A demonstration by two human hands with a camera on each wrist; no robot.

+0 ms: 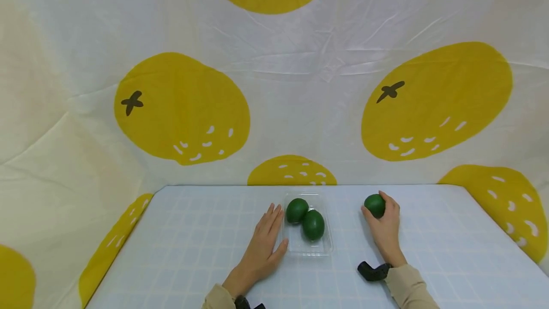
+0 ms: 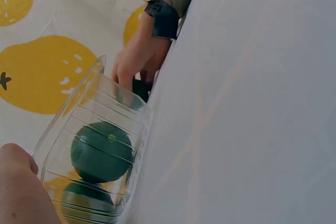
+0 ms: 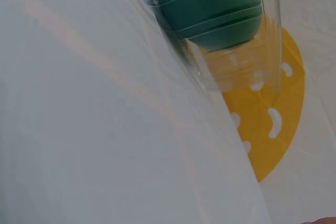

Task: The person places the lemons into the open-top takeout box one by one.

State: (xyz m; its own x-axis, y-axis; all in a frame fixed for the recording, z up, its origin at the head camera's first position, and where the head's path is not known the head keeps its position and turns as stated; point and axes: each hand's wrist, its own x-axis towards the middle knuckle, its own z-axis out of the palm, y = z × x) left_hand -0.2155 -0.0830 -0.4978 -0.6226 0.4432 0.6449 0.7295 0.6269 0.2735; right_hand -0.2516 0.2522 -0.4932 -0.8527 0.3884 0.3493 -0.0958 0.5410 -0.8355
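A clear plastic box (image 1: pixel 306 250) stands on the table with two smooth dark green fruits, one (image 1: pixel 297 211) behind the other (image 1: pixel 313 225). My left hand (image 1: pixel 262 244) lies along the box's left side, fingers straight, the thumb near its front left corner. To the right of the box, my right hand (image 1: pixel 386 225) pinches a third green fruit (image 1: pixel 374 205) between thumb and fingers, close over the table. In the left wrist view a small pale stem mark shows on one boxed green fruit (image 2: pixel 102 151). Only a sliver of fingertip (image 3: pixel 321 221) shows in the right wrist view.
A pale blue checked cloth (image 1: pixel 184 232) covers the table. Right behind its back edge hangs a white curtain (image 1: pixel 300 108) printed with large yellow fruits, which also runs down both sides. Black straps with camera mounts (image 1: pixel 373 271) sit on the wrists.
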